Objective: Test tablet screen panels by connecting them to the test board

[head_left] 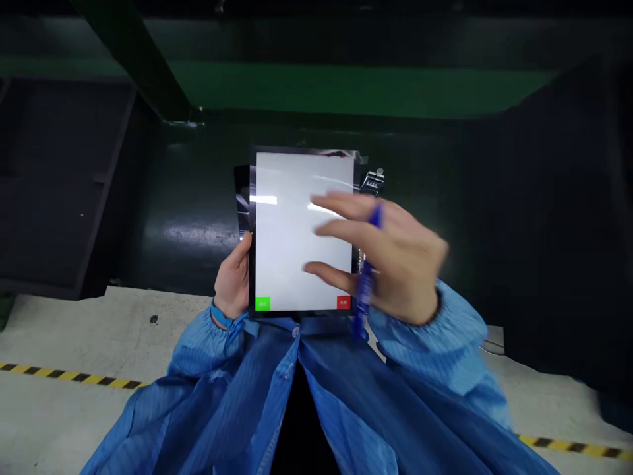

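White-screened tablet (301, 231) sits upright in my left hand (232, 277), fingers gripping its edge; my right hand (390, 257) spreads across it, pen (368, 270) tucked between fingers, hiding the silver tally counter (373, 180) partly.

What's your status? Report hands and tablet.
Left hand grips tablet edge. Right hand, blue pen between fingers, hovers over lit screen. Nothing blocking.

Tablet (302, 231) screen: green button (262, 303), red button (343, 302), lettering too blurred to read | no other legible text
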Demonstrator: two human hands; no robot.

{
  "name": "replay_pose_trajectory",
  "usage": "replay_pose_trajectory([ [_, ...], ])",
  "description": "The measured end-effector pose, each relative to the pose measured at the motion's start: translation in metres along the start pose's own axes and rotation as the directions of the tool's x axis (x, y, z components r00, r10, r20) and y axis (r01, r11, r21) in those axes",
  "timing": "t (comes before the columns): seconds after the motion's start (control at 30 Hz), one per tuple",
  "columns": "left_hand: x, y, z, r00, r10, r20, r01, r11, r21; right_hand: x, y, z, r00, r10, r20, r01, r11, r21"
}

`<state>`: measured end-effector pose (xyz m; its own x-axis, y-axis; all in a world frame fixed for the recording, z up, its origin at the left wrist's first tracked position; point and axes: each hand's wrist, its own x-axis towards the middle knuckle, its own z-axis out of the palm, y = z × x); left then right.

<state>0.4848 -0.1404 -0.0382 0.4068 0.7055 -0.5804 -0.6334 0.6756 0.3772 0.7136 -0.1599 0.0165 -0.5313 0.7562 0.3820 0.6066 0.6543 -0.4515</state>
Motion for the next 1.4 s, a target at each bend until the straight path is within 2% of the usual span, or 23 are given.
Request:
replay_pose_trajectory([
  [0.1,-0.005,0.0,0.004,0.999,0.018,0.032,-0.018,1.0,-0.006,0.025,0.004,0.034,0.999,0.033,0.016,-0.032,0.997,-0.071],
  [0.2,-0.007,0.002,0.004,0.998,0.05,0.022,-0.05,0.999,-0.016,0.027,0.006,0.054,1.0,-0.009,0.018,0.011,0.988,-0.154],
  [0.3,-0.007,0.004,0.0,0.996,0.088,0.01,-0.088,0.996,-0.026,0.015,0.002,0.055,0.995,-0.072,-0.071,0.05,0.96,-0.274],
  [0.4,-0.006,0.005,-0.006,0.996,0.091,-0.003,-0.091,0.996,-0.018,0.004,-0.006,0.043,0.972,-0.059,-0.229,-0.015,0.951,-0.31],
  [0.47,-0.004,0.005,-0.01,0.996,0.09,-0.019,-0.09,0.996,-0.001,-0.005,-0.007,0.032,0.907,0.019,-0.422,-0.13,0.963,-0.238],
  [0.53,-0.003,0.006,-0.014,0.994,0.104,-0.034,-0.103,0.995,0.014,-0.017,0.0,0.023,0.789,0.133,-0.6,-0.261,0.956,-0.132],
  [0.6,-0.003,0.008,-0.016,0.99,0.133,-0.056,-0.132,0.991,0.013,-0.035,0.016,0.019,0.704,0.248,-0.665,-0.385,0.921,-0.065],
  [0.73,-0.006,0.015,-0.021,0.977,0.195,-0.089,-0.2,0.978,-0.054,-0.079,0.056,0.027,0.695,0.445,-0.565,-0.576,0.815,-0.067],
  [0.87,-0.006,0.018,-0.028,0.949,0.311,-0.055,-0.315,0.946,-0.082,-0.107,0.079,0.04,0.693,0.524,-0.495,-0.641,0.762,-0.092],
  [1.07,-0.002,0.016,-0.028,0.904,0.415,-0.101,-0.419,0.908,-0.018,-0.111,0.087,0.046,0.691,0.549,-0.47,-0.665,0.738,-0.117],
  [1.17,-0.002,0.015,-0.026,0.896,0.419,-0.147,-0.421,0.907,0.024,-0.111,0.087,0.046,0.679,0.561,-0.474,-0.678,0.726,-0.112],
  [1.33,0.001,0.015,-0.03,0.886,0.448,-0.117,-0.439,0.893,0.098,-0.113,0.089,0.047,0.674,0.574,-0.465,-0.685,0.722,-0.101],
  [1.4,0.002,0.014,-0.035,0.879,0.454,-0.147,-0.44,0.89,0.121,-0.114,0.091,0.046,0.673,0.576,-0.464,-0.684,0.724,-0.094],
])
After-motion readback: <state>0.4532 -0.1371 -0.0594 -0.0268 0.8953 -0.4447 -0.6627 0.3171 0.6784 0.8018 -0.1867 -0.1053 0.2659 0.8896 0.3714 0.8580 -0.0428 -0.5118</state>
